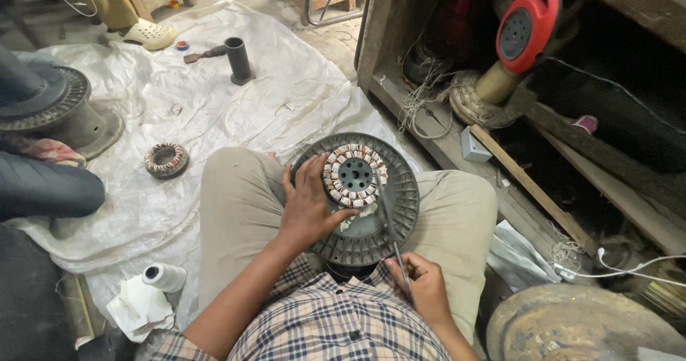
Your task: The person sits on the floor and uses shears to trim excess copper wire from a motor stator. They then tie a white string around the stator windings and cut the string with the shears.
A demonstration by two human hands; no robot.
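Note:
A round dark grey ribbed motor housing (400, 218) rests on my lap between my knees. Inside it sits a ring-shaped stator (355, 175) with copper and white windings around a grey hub. My left hand (309, 205) lies on the housing's left side, fingers touching the stator's left rim. My right hand (421, 284) is near my stomach, closed on a thin metal rod-like tool (391, 225) whose tip reaches up to the stator's right edge.
A second wound stator ring (166, 159) lies on the white plastic sheet (214, 97) to the left. A black tube (237, 59), a white spool (164, 276), another housing (64, 111) and a red device (527, 27) on wooden shelving surround me.

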